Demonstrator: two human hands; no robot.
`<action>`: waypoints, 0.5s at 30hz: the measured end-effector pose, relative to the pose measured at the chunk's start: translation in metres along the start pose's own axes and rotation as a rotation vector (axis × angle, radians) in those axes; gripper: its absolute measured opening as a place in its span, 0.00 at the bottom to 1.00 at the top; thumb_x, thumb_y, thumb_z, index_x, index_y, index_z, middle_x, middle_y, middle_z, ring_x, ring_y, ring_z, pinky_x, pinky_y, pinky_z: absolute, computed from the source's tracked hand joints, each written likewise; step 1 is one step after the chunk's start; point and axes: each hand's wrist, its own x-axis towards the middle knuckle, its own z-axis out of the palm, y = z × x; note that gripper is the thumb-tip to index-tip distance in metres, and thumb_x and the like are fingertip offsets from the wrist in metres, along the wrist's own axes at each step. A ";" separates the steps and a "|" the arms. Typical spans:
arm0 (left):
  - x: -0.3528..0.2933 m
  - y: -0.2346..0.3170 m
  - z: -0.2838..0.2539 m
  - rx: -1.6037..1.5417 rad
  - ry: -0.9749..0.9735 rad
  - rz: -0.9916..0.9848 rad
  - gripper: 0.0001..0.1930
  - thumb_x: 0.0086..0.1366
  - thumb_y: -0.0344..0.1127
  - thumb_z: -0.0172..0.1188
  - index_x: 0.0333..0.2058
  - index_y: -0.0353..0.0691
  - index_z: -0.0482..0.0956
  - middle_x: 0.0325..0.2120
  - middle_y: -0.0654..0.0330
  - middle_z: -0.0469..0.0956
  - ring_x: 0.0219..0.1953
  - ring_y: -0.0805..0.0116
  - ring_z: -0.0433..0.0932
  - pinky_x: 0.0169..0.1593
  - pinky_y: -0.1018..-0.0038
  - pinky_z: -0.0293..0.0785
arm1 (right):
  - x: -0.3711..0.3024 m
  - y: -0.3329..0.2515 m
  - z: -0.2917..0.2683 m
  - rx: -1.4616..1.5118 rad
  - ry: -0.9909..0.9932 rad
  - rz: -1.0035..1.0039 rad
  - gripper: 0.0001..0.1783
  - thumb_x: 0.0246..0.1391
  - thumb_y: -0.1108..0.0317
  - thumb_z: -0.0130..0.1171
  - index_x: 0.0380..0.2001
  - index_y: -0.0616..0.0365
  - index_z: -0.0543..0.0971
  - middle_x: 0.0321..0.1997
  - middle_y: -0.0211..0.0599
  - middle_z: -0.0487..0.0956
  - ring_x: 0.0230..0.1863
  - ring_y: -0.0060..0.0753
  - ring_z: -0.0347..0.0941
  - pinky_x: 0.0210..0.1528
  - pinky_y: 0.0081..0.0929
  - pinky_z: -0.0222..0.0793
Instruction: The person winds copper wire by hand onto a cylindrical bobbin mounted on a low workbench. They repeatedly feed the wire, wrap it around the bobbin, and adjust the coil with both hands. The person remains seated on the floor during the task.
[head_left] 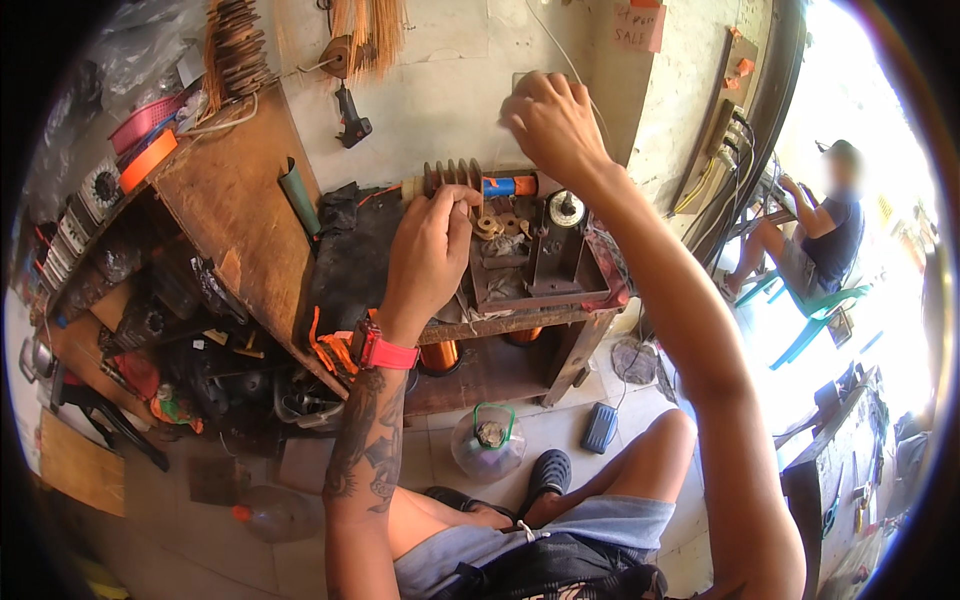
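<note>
My left hand [435,245], with a red-strapped watch [383,350] on its wrist, is closed with curled fingers beside a grey ribbed former [455,173] on the bench. Whatever its fingers pinch is too small or hidden to name. Raised higher, my right hand [555,125] is closed too, knuckles up, in front of the wall; what it grips is hidden. Right of the former lies a blue and orange cylinder [510,187] on the same line. Below my right wrist stands a round white dial [565,208] on a dark metal frame [540,292].
The wooden bench [500,322] has copper wire spools [440,357] underneath. A cluttered wooden cabinet [225,200] stands left. On the floor are a clear jug [488,440] with a green handle and a blue-grey foot pedal [600,428]. A person [830,215] sits on a green chair at right.
</note>
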 end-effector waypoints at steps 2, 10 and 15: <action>0.003 0.001 -0.001 0.007 -0.029 -0.025 0.09 0.76 0.27 0.52 0.48 0.38 0.80 0.34 0.51 0.80 0.31 0.54 0.78 0.38 0.62 0.74 | -0.001 -0.007 0.007 -0.106 0.106 0.173 0.15 0.61 0.57 0.69 0.49 0.47 0.84 0.48 0.37 0.79 0.54 0.43 0.73 0.56 0.41 0.68; 0.050 0.010 -0.002 0.213 -0.068 -0.250 0.14 0.74 0.40 0.54 0.42 0.36 0.84 0.28 0.49 0.85 0.30 0.52 0.85 0.37 0.60 0.77 | -0.130 -0.116 0.023 1.526 0.079 0.997 0.29 0.68 0.61 0.66 0.65 0.60 0.69 0.37 0.29 0.80 0.39 0.19 0.74 0.43 0.23 0.71; 0.082 0.006 -0.012 0.226 -0.263 -0.400 0.17 0.75 0.41 0.55 0.43 0.33 0.85 0.37 0.49 0.88 0.39 0.58 0.88 0.43 0.66 0.79 | -0.116 -0.111 0.051 1.637 -0.025 0.984 0.24 0.68 0.61 0.67 0.60 0.64 0.77 0.44 0.34 0.82 0.40 0.21 0.73 0.43 0.23 0.69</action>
